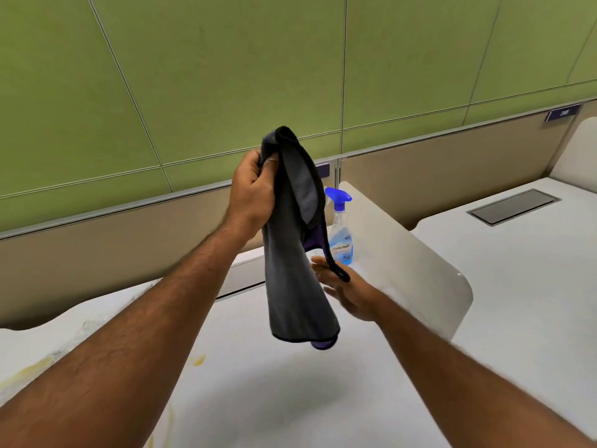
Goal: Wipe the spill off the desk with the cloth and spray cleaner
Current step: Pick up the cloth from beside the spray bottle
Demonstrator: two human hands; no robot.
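Observation:
My left hand (253, 192) grips the top of a dark grey cloth (295, 273), which hangs down in the air above the white desk (258, 399). A purple layer shows at the cloth's lower edge. My right hand (349, 291) is open with straight fingers, just behind the hanging cloth, near its dangling loop. A clear spray bottle (342, 240) with a blue trigger head stands upright on the desk behind the cloth. Yellowish spill streaks (197, 359) lie on the desk at the left, partly under my left forearm.
A white curved divider panel (420, 253) stands right of the bottle. Beyond it lies a second desk with a grey recessed cable flap (513, 206). A beige partition (113, 247) and green wall panels run along the back.

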